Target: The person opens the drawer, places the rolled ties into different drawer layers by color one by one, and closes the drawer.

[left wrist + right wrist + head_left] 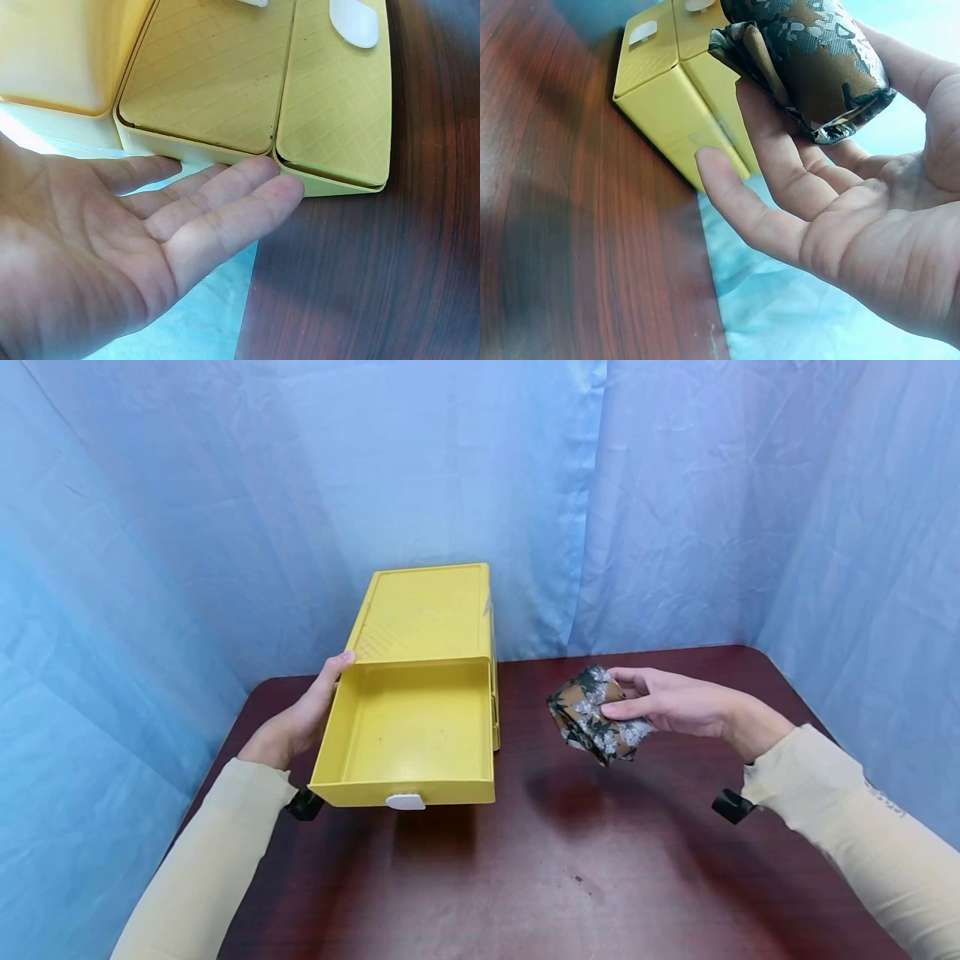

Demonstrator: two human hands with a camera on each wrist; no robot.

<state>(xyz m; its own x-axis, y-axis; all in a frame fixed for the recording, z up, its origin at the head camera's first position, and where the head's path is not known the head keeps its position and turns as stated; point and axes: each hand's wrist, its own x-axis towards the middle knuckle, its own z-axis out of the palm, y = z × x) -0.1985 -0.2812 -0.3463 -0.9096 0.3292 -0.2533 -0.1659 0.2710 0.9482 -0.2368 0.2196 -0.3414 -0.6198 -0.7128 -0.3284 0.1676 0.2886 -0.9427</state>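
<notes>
A yellow drawer cabinet stands at the back left of the table, its top drawer pulled out toward me and bare inside. My left hand rests against the cabinet's left side, thumb at the top edge; in the left wrist view its fingers lie nearly straight along the side wall. Right of the cabinet, my right hand pinches a folded cloth with a floral print in brown, dark green and white, held above the table. The right wrist view shows the cloth between thumb and fingers.
A dark red-brown wooden table bears the cabinet. Pale blue curtains hang behind and at both sides. Lower drawers with white handles show shut under the open one.
</notes>
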